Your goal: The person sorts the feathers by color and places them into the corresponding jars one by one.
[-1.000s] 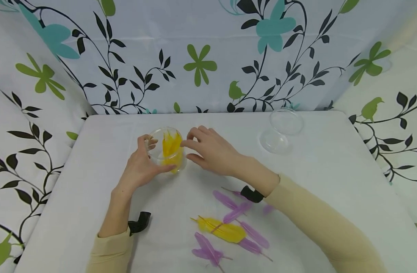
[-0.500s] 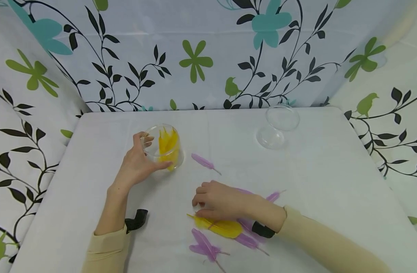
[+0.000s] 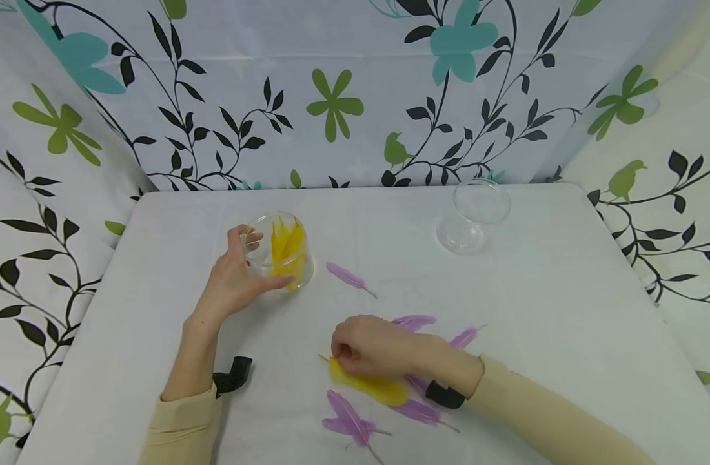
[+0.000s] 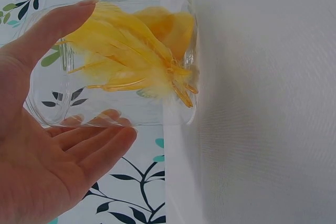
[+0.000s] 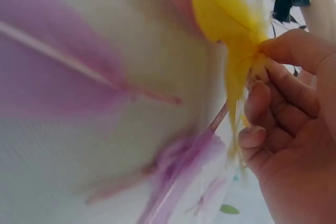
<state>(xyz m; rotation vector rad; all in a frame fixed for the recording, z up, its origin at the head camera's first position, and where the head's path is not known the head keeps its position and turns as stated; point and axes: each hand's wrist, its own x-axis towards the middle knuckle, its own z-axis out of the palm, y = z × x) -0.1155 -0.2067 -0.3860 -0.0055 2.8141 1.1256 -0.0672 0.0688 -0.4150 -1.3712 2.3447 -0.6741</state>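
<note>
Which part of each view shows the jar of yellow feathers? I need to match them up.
Head: the jar is left of centre, held by the left hand.
Left wrist: the jar is upper left, its base toward the right.
Right wrist: not in it.
Shared landmark: the white table, also right in left wrist, left in right wrist.

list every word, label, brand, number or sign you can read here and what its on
None that can be read in any view.
Held clear jar: no lettering visible.
Other clear jar: none visible.
Patterned curtain: printed plants and birds, no writing visible.
Black wrist devices: too small to tell if marked.
</note>
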